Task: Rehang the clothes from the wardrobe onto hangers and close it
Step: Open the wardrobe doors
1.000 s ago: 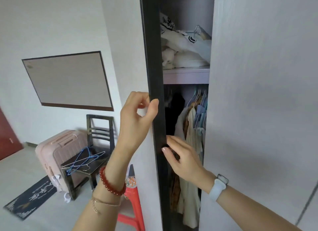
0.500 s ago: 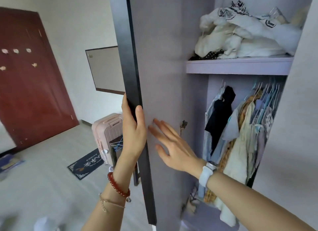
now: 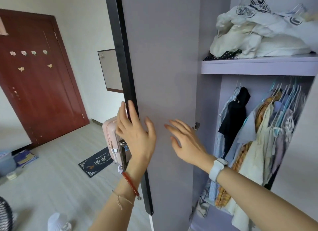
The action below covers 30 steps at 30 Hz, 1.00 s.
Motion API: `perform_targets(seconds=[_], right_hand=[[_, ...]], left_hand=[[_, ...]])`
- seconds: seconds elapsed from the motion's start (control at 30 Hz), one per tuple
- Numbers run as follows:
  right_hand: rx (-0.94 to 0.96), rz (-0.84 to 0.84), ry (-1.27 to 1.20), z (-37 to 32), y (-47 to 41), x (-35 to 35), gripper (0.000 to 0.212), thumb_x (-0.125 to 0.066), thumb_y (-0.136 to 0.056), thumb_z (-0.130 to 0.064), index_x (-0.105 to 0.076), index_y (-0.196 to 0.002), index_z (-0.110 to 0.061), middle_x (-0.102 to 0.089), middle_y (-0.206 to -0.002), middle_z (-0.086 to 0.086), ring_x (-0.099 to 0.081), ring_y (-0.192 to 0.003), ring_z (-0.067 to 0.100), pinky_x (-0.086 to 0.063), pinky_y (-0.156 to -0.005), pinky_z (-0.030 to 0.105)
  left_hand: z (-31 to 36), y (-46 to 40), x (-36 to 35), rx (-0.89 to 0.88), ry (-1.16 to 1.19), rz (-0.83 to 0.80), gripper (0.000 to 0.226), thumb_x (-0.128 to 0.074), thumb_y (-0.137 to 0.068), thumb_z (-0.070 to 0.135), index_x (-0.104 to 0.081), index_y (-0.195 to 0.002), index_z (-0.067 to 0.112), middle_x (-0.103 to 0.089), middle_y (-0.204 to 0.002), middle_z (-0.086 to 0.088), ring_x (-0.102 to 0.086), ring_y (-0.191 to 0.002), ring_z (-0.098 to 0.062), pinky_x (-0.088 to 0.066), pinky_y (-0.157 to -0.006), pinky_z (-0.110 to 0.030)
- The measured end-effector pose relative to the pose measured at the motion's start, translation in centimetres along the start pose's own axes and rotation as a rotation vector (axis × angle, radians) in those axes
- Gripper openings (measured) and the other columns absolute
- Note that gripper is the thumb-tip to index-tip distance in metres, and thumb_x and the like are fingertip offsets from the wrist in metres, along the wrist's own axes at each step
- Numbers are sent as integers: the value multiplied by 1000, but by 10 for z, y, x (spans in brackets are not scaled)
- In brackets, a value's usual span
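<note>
The wardrobe's left door (image 3: 163,62) stands swung wide open, its lilac inner face toward me and its black edge (image 3: 123,58) on the left. My left hand (image 3: 136,136) lies over that edge with straight fingers, thumb on the inner face. My right hand (image 3: 185,141) is spread flat, fingers straight, at the door's inner face. A heap of white crumpled clothes (image 3: 261,34) lies on the upper shelf (image 3: 258,67). Below it, several garments on hangers (image 3: 268,132) fill the rail, a black one (image 3: 234,113) at the left.
A pink suitcase (image 3: 110,136) stands behind the door, beside a dark doormat (image 3: 96,161). A red-brown room door (image 3: 37,75) is at the left. A board (image 3: 110,70) hangs on the wall. Small items lie on the floor at lower left.
The wardrobe door swung from nearly shut to wide open. My left hand loosened from gripping the edge to lying flat over it. My right hand moved from the edge onto the inner face.
</note>
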State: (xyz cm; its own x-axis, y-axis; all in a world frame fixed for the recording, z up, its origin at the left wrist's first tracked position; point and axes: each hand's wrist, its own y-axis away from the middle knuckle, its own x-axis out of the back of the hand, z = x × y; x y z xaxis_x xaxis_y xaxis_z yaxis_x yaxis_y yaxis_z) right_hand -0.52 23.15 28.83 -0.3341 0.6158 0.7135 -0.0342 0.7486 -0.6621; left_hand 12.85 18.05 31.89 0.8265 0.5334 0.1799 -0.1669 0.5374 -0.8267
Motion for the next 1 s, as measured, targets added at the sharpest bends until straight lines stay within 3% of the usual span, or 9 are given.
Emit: perform_targets(seconds=[0.13,0.27,0.47,0.6,0.7,0.77,0.83,0.9,1.0], right_hand=[[-37,132,59,36,32,34,34,-51,-78,2,-63,-110,2,-62,-114,17,-56,-111,35,-45,-95,47],[-186,154,206,86,65,78,34,-47,-81,-1,-63,-110,1,-62,-113,15,-56,-110,35,-46,-92,49],[-433,244,530,159,110,160,41,-38,-78,-11,-64,-108,-2,-62,-111,18,-56,-108,39,-43,-92,55],[-598,189,694,202,141,209,43,-48,-79,-10,-57,-121,-7,-51,-130,19,-42,-125,40,-27,-102,60],[-703,123,724,233,164,234,56,-48,-86,-13,-34,-140,-16,-18,-152,13,-9,-141,33,-9,-112,53],[-751,67,730,247,176,241,61,-42,-90,-18,-18,-146,-21,0,-155,9,5,-142,29,-5,-113,47],[-777,27,698,252,184,242,62,-39,-91,-19,-11,-147,-21,6,-155,10,7,-142,29,-7,-116,45],[-807,-6,650,252,190,240,62,-37,-93,-20,-7,-147,-21,6,-155,10,4,-143,27,-9,-116,43],[-812,31,557,241,197,231,61,-37,-93,-19,-8,-147,-19,5,-155,12,0,-143,26,-10,-116,39]], left_hand=[[22,40,-19,-300,34,-144,48,-45,-81,20,-45,-129,15,-46,-133,-14,-40,-118,-26,-25,-96,-34],[54,57,-67,-282,194,-482,44,-43,-85,21,-49,-128,9,-50,-128,-12,-50,-109,-29,-40,-85,-40],[134,76,-166,-363,383,-729,46,-52,-90,17,-42,-134,10,-47,-131,-9,-45,-118,-26,-37,-95,-36],[209,93,-225,-311,606,-887,59,-55,-90,23,-29,-142,14,-39,-140,-7,-35,-129,-22,-30,-104,-29],[266,110,-262,-223,734,-1021,77,-63,-86,23,-16,-146,13,-28,-149,-7,-23,-137,-22,-19,-113,-32],[293,121,-274,-132,847,-1111,87,-68,-82,23,-12,-147,14,-25,-150,-4,-22,-139,-19,-22,-114,-37],[306,126,-278,-11,977,-1127,82,-70,-80,17,-18,-144,20,-34,-143,5,-30,-134,-14,-33,-107,-28],[305,125,-277,88,1073,-1122,68,-67,-82,10,-31,-138,27,-49,-127,8,-47,-120,-16,-46,-88,-18],[295,118,-267,101,1089,-1200,61,-61,-86,6,-36,-137,27,-53,-124,-1,-56,-108,-22,-53,-85,-35]])
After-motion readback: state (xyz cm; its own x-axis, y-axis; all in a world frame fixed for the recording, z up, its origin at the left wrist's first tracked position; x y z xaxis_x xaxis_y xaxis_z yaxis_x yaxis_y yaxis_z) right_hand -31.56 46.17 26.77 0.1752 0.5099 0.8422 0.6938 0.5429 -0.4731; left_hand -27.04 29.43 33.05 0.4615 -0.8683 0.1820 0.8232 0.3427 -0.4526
